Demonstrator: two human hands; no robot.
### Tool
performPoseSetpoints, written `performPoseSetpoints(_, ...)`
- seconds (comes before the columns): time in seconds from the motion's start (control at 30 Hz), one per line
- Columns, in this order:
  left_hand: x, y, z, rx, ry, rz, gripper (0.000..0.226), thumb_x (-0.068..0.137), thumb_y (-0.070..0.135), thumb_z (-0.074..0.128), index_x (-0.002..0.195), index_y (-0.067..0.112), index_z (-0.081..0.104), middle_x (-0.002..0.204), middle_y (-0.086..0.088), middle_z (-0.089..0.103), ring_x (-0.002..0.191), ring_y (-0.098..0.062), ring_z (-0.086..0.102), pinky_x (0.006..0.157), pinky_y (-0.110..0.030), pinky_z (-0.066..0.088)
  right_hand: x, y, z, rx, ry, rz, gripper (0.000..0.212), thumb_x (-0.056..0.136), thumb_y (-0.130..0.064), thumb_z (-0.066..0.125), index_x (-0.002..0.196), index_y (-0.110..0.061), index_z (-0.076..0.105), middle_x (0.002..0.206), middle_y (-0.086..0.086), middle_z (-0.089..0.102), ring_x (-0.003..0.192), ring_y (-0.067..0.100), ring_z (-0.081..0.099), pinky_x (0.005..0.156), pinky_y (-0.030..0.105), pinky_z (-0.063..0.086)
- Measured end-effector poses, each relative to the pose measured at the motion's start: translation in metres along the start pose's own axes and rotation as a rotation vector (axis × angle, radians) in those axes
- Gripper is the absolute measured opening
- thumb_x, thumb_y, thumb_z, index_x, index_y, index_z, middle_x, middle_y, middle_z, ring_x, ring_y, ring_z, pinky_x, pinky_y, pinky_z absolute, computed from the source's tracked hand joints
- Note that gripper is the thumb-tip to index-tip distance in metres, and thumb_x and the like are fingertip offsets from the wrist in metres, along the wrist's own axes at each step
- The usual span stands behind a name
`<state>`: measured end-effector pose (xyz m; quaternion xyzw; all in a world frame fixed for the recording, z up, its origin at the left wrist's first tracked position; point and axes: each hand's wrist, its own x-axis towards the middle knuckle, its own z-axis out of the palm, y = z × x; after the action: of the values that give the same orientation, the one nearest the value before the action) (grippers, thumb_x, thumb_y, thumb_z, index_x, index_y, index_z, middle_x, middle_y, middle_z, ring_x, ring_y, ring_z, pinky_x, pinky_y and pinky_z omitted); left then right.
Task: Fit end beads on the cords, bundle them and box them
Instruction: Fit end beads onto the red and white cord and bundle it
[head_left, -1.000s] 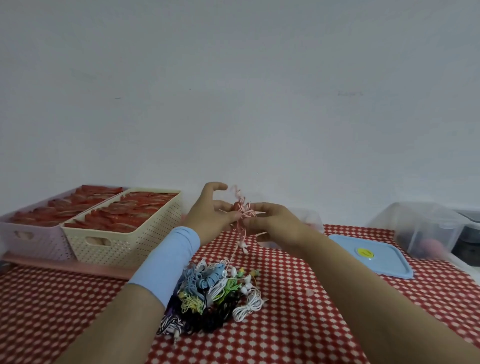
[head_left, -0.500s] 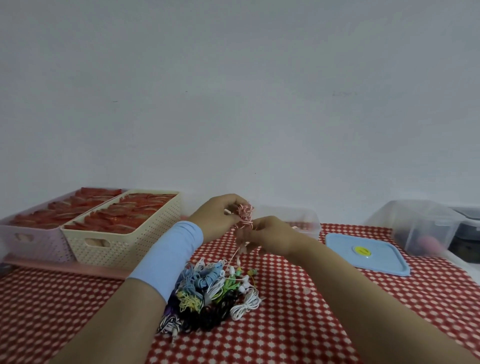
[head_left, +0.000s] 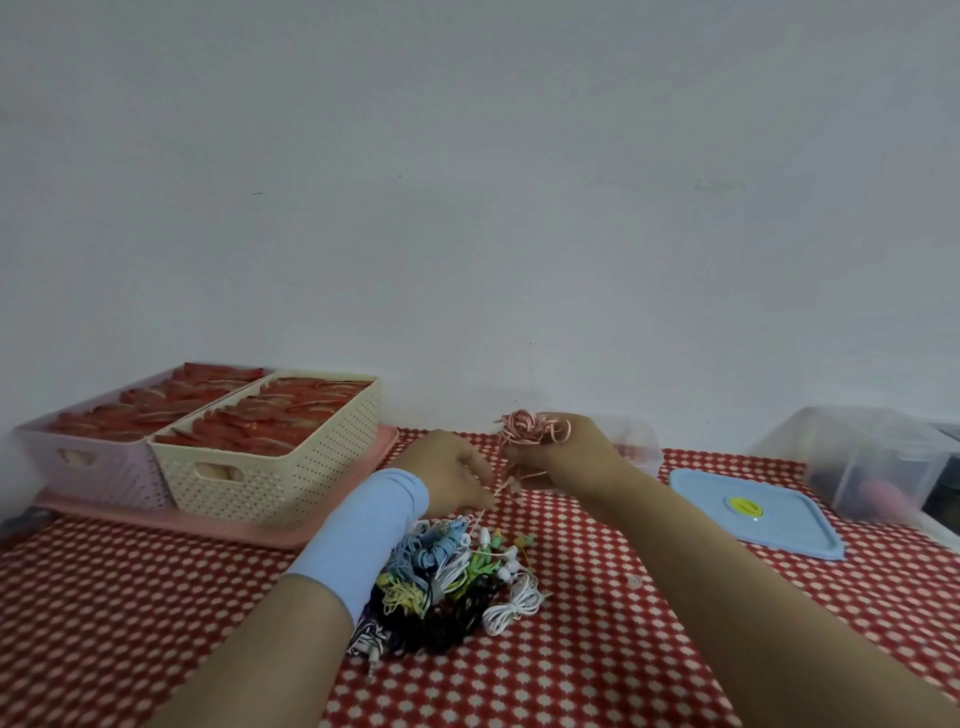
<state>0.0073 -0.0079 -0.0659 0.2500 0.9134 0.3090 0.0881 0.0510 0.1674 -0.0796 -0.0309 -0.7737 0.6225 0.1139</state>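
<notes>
The pink cord is coiled into a small loose bundle. The right hand pinches it at its waist and holds it up above the cloth, just behind the pile of finished bundles. We judge the cord to be very light, soft and springy. The loops will likely spread or slip apart if the grip eases, so the place to hold it is where the turns cross at the middle, not the outer loops. The thin tail hanging below should be taken close to its end bead, which is too small for us to make out. The left hand has its fingers curled downward at that tail. Blur keeps us from telling whether it actually holds the strand. Half a second ago both hands met at the coil, working it between their fingertips. Now the left hand has dropped toward the pile, seemingly following the tail down. The right hand alone keeps the bundle, a little higher and further right. The pile, the baskets, the lid and the clear box behind the right hand sit where they were.
</notes>
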Motion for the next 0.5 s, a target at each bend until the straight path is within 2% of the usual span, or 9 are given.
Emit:
performPoseSetpoints(0.03,-0.0003,0.0000,0.0010,-0.020,0.033,0.007,0.022,0.079,0.022,0.080,0.100,0.025,0.075,0.087,0.010,0.072,0.078,-0.007,0.067,0.079,-0.023,0.051,0.0001,0.0015,-0.0007,-0.025,0.002,-0.004,0.018,0.083,0.004,0.077,0.100,0.006,0.071,0.090,0.029,0.073,0.074,0.031,0.071,0.078,0.046,0.063)
performPoseSetpoints(0.13,0.0006,-0.0009,0.0005,-0.029,0.053,0.029,0.014,0.086,0.018,0.072,0.095,0.027,0.077,0.091,0.012,0.069,0.078,-0.003,0.061,0.082,-0.023,0.050,-0.0009,0.0030,-0.0029,-0.210,-0.011,0.052,0.019,0.081,0.006,0.078,0.097,-0.002,0.073,0.087,0.019,0.075,0.068,0.021,0.071,0.066,0.034,0.063)
performPoseSetpoints(0.23,-0.0013,-0.0027,0.0018,-0.139,0.053,-0.010,0.015,0.089,0.012,0.066,0.086,0.025,0.073,0.078,0.009,0.066,0.070,-0.012,0.062,0.077,-0.028,0.057,0.0012,0.0047,-0.0024,-0.436,-0.060,0.128,0.018,0.078,-0.001,0.083,0.095,-0.002,0.074,0.083,0.016,0.076,0.066,0.022,0.070,0.067,0.037,0.064)
performPoseSetpoints(0.33,-0.0025,-0.0056,0.0052,-0.224,0.078,-0.068,0.015,0.091,0.011,0.064,0.085,0.024,0.070,0.071,0.005,0.065,0.063,-0.013,0.060,0.059,-0.022,0.052,0.0013,0.0047,0.0007,-0.379,-0.082,0.203,0.016,0.078,0.003,0.081,0.092,0.002,0.073,0.071,0.012,0.073,0.061,0.022,0.069,0.068,0.041,0.063)
performPoseSetpoints(0.43,-0.0042,-0.0037,0.0072,-0.213,0.016,-0.077,0.011,0.092,0.011,0.060,0.091,0.015,0.071,0.067,0.000,0.063,0.051,-0.008,0.051,0.046,-0.016,0.039,-0.0014,0.0020,0.0036,-0.189,-0.053,0.207,0.027,0.076,0.016,0.076,0.098,0.002,0.072,0.087,0.017,0.074,0.071,0.024,0.073,0.068,0.037,0.063)
performPoseSetpoints(0.5,-0.0060,-0.0020,0.0070,-0.150,0.000,-0.063,0.012,0.090,0.012,0.061,0.093,0.006,0.071,0.066,0.001,0.060,0.049,-0.007,0.047,0.045,-0.016,0.035,-0.0026,0.0004,0.0051,-0.068,-0.032,0.219,0.026,0.077,0.018,0.074,0.097,0.002,0.072,0.086,0.016,0.073,0.066,0.020,0.072,0.063,0.032,0.061)
